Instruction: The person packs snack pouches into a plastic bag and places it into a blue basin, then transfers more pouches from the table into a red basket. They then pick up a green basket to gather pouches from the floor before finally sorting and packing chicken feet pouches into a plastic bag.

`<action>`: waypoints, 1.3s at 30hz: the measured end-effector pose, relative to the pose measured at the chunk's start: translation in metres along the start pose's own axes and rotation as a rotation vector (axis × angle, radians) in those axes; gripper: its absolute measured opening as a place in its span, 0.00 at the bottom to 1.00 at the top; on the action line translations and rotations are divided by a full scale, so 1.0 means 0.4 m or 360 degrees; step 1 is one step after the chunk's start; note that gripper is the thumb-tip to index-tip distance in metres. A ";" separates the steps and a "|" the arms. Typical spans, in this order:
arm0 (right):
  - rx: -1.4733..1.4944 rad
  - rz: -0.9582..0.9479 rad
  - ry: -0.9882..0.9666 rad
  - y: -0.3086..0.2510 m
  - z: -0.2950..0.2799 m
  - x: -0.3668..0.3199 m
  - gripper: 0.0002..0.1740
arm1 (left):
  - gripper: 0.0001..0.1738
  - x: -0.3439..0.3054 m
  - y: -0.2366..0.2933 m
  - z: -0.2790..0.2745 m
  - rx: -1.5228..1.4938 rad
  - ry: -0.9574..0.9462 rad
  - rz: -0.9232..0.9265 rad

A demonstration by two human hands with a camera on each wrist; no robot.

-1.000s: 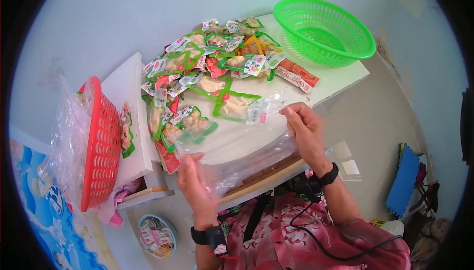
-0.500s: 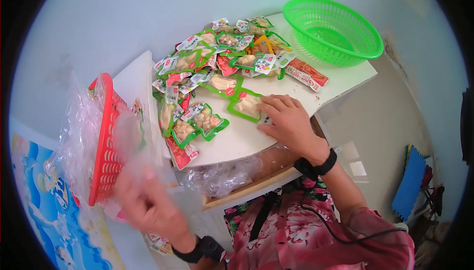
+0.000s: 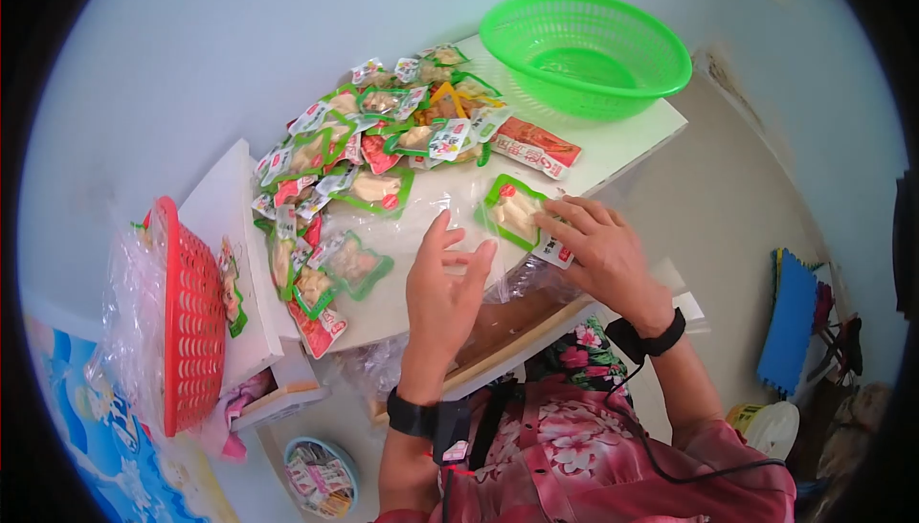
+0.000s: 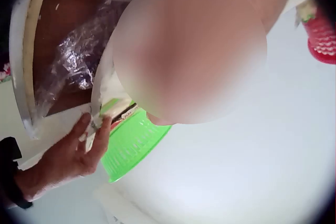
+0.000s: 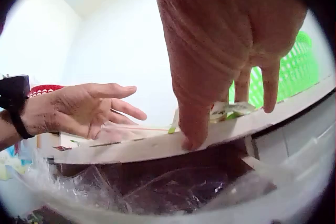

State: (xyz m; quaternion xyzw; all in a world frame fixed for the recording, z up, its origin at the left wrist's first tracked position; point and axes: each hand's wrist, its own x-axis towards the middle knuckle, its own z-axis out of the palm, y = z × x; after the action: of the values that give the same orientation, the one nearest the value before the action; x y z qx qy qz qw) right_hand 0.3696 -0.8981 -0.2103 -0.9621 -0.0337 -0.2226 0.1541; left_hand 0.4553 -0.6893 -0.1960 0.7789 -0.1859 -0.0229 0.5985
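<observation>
A clear-windowed food packet with a green border (image 3: 515, 212) lies near the table's front edge, pale pieces showing inside. My right hand (image 3: 598, 245) pinches its white label end, fingers on top and thumb toward the table edge. To the left, my left hand (image 3: 445, 284) is raised over the front edge, fingers apart and thumb out, palm turned toward the right hand in the right wrist view. Thin clear film glints around its fingertips. Several similar packets (image 3: 378, 188) lie heaped at the back and left of the table.
A green basket (image 3: 584, 64) stands at the back right, beside a red packet (image 3: 536, 147). An open drawer (image 3: 507, 332) below the tabletop holds crumpled clear plastic (image 4: 79, 56). At left stands a red basket (image 3: 196, 332) with clear plastic; a bin (image 3: 321, 475) sits on the floor.
Both hands held a clear bag; then the left hand swung left to the red basket and came back to the middle. The right hand reached the green-bordered packet and drew it right, toward the table edge.
</observation>
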 end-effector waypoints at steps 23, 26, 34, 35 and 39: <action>0.1989 0.1126 0.0554 -0.059 0.024 -0.062 0.10 | 0.04 -0.030 -0.015 0.012 0.0934 -0.0067 0.0360; 0.1887 0.1048 0.0494 -0.063 0.025 -0.045 0.10 | 0.04 -0.042 -0.003 0.027 0.0925 -0.0025 0.0503; 0.1781 0.0918 0.0248 -0.071 -0.016 0.027 0.10 | 0.02 -0.033 0.047 0.066 0.0553 -0.0179 0.0642; 0.1693 0.0765 0.0288 -0.056 0.015 0.037 0.11 | 0.03 -0.030 0.050 0.070 0.0548 -0.0206 0.0669; 0.1706 0.0554 0.0135 -0.044 0.083 0.068 0.19 | 0.04 -0.018 0.031 0.076 0.0511 -0.0196 0.0699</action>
State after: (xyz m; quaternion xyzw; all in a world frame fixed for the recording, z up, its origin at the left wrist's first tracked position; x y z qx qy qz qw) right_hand 0.4055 -0.8711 -0.2216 -0.7308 0.0233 -0.1843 0.6569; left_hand 0.4375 -0.7180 -0.1943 0.8019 -0.3875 0.0899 0.4458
